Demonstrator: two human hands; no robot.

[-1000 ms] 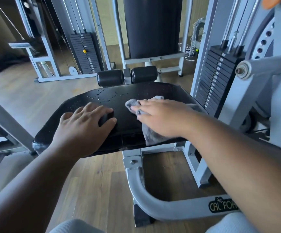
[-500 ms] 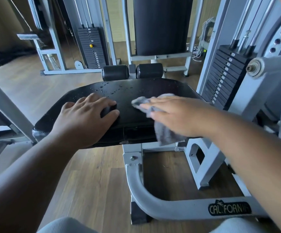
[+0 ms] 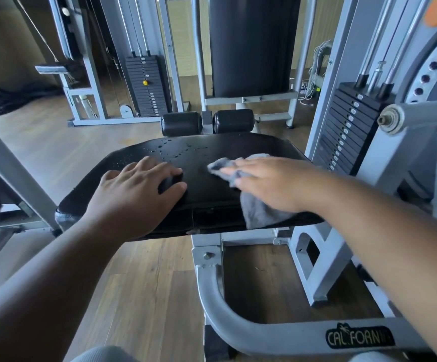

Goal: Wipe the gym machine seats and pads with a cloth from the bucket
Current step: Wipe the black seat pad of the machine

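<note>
A wide black padded seat (image 3: 207, 150) of a grey gym machine fills the middle, with water drops on its far left part. My right hand (image 3: 272, 184) lies flat on a grey cloth (image 3: 259, 212), pressing it onto the right half of the seat; the cloth's end hangs over the front edge. My left hand (image 3: 136, 194) rests palm down on the left half, fingers spread. Two black roller pads (image 3: 207, 122) sit just behind the seat, and a tall black back pad (image 3: 251, 45) stands beyond them. No bucket is in view.
A black weight stack (image 3: 348, 126) and grey frame rise close on the right. The machine's curved grey base bar (image 3: 238, 333) runs below the seat. Another machine with a weight stack (image 3: 146, 87) stands at the back left on the wooden floor. A grey bar (image 3: 8, 165) slants at left.
My right hand and the cloth have slid slightly across the right half of the seat. My left hand has stayed in place. The camera view shifted a little.
</note>
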